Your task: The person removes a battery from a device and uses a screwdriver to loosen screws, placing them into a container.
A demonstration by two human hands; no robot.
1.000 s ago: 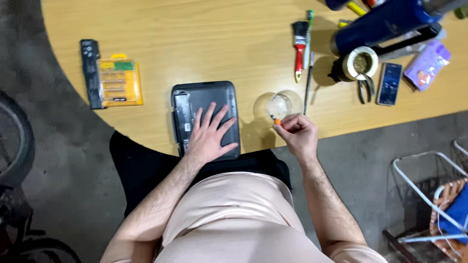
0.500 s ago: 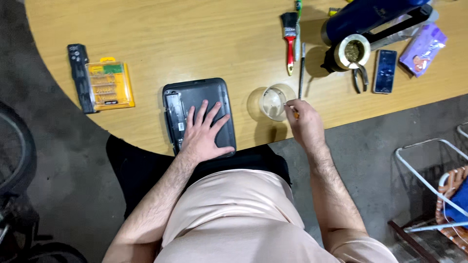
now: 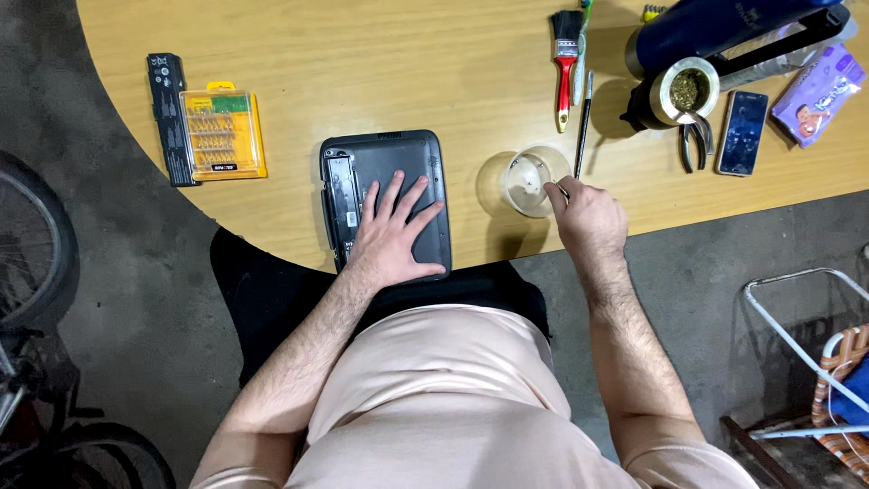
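A dark grey tablet-like device (image 3: 385,199) lies back-up at the counter (image 3: 362,63) edge, the left hand (image 3: 391,237) pressed flat on it, fingers spread. Just right of that hand a clear glass cup (image 3: 532,179) stands; the right hand (image 3: 590,215) hovers at its rim, fingertips pinched together on something too small to make out.

right hand (image 3: 590,215) slid from the near side of the clear glass cup (image 3: 534,180) up to its rim, and the orange bit it pinched seems gone, maybe just hidden.
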